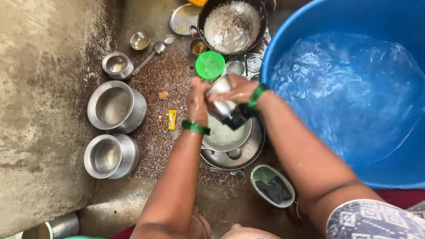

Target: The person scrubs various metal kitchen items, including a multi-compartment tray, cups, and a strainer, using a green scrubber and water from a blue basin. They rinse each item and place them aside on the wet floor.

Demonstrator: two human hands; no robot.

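Steel cup (220, 102) — shiny, wet and soapy, with a dark handle at its lower end — sits tilted between your hands above the stacked steel plates (248, 148). Your left hand (197, 102) curls its fingers around the cup's side; your right hand (234, 90) grips it from above — just beside the blue tub (283, 40) of water.

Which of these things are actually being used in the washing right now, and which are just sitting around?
In use:
left hand
right hand
steel cup
steel plates under the hands

Lying about:
two steel pots
green lid
black pan
blue tub of water
yellow wrapper
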